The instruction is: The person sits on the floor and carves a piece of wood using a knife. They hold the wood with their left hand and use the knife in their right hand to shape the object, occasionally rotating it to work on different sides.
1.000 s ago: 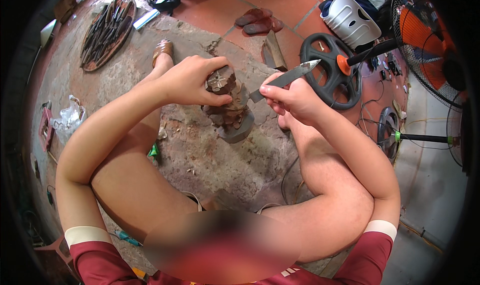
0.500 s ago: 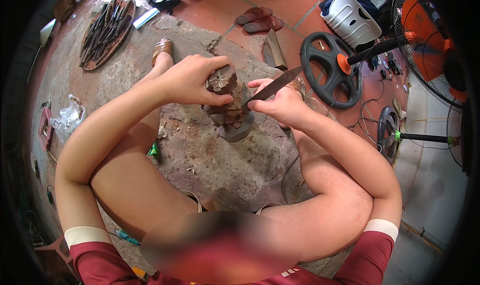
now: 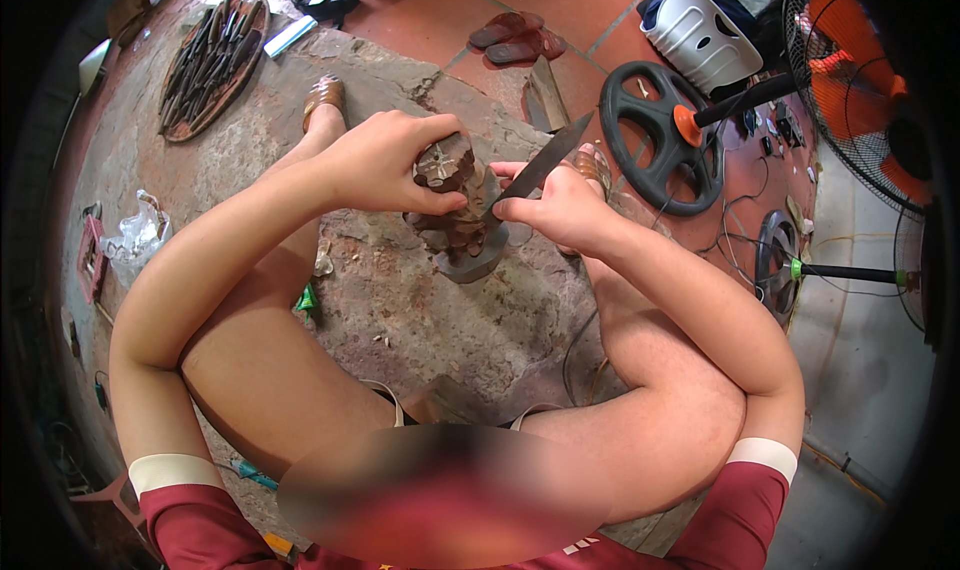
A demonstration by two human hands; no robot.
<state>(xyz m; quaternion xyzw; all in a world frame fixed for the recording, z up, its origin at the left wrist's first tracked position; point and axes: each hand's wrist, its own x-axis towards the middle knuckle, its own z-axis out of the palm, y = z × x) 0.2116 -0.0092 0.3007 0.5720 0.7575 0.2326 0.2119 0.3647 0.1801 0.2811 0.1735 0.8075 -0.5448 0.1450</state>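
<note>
A dark brown carved wooden figure [image 3: 462,238] stands on a flat-bottomed base on the rough stone slab, between my feet. My left hand [image 3: 392,160] is closed round its upper part, thumb on the near side and fingers over the far side. My right hand [image 3: 562,210] grips a knife-like tool with a dark, flat, pointed blade [image 3: 550,156]. The tool's lower end meets the figure's right side, and its tip points up and away to the right. My right fingers partly hide that lower end, so its handle cannot be made out.
On the stone slab [image 3: 390,300], a round tray [image 3: 266,30] of carving tools lies far left, with a plastic bag [image 3: 137,238] nearer. Brown sandals [image 3: 517,40] and a wood block [image 3: 546,95] lie beyond. A standing fan's round base [image 3: 617,160] and loose cables are at right.
The blade has swung to a steeper angle, its tip shifting away from me and slightly left. My right hand has turned a little with it; my left hand and the figure look almost unmoved.
</note>
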